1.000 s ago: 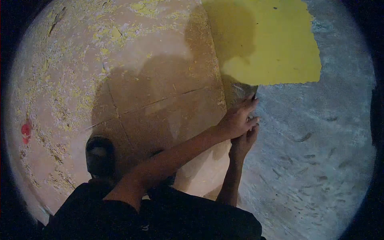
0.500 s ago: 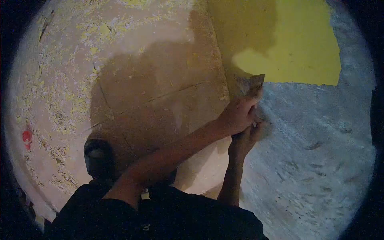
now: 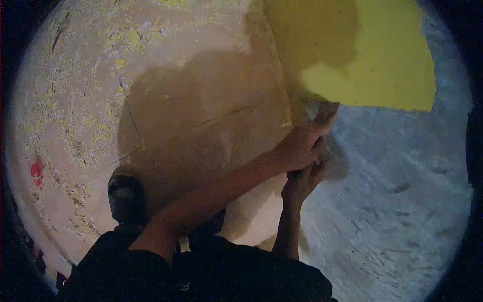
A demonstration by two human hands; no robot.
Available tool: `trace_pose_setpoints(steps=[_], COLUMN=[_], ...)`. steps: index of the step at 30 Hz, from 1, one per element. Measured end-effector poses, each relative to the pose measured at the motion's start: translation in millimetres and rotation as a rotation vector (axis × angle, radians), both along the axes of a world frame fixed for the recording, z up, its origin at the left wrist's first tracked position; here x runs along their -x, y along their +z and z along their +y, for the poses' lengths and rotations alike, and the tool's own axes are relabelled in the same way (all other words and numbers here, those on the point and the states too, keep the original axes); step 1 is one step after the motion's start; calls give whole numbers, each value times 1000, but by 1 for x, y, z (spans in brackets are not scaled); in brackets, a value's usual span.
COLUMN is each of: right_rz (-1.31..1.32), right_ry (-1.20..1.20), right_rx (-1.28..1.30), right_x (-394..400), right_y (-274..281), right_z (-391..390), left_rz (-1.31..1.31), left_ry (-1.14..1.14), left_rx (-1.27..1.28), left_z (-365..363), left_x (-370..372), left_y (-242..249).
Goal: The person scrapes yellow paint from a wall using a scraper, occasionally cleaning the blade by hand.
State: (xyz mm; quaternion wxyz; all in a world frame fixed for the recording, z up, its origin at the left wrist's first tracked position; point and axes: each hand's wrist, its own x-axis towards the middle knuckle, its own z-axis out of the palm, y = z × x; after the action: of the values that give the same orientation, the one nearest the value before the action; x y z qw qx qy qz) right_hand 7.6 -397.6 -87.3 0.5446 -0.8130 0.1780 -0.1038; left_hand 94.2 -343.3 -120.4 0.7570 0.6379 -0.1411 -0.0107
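A scraper with a flat dark blade [image 3: 329, 107] is at the lower left edge of the yellow coating [image 3: 387, 60] on the wall. My left hand [image 3: 303, 145] is closed round the scraper just below the blade, with a finger stretched up towards it. Below it, my right hand [image 3: 303, 180] is closed at the lower end of the tool; the fingers hide the handle. Beneath the yellow lies a bare grey-blue surface [image 3: 382, 166].
A beige surface [image 3: 211, 100] with yellow flakes covers the left side. A dark shoe [image 3: 127, 199] rests on it. At the far left is a small red object [image 3: 36, 172]. My shadow falls across the beige and yellow areas.
The blade has moved slightly down and right, from overlapping the yellow to its lower edge. Both hands have shifted a little with it, and the view has moved slightly.
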Motion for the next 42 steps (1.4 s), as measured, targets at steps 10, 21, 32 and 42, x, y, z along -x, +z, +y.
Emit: trace_pose_setpoints(steps=[10, 21, 32, 42], right_rz=[-65, -34, 32, -45], right_ry=[-40, -66, -90, -19], right_rx=[-153, -193, -134, -150], right_x=[3, 1, -2, 2], right_y=[-2, -3, -5, -47], right_z=[0, 5, 0, -13], left_rz=[90, -50, -40, -70], left_ry=[-195, -98, -39, -34], left_rx=[-77, -80, -30, -128], left_z=[20, 15, 14, -3], left_x=[-4, -6, -12, -7], left_y=[18, 10, 9, -40])
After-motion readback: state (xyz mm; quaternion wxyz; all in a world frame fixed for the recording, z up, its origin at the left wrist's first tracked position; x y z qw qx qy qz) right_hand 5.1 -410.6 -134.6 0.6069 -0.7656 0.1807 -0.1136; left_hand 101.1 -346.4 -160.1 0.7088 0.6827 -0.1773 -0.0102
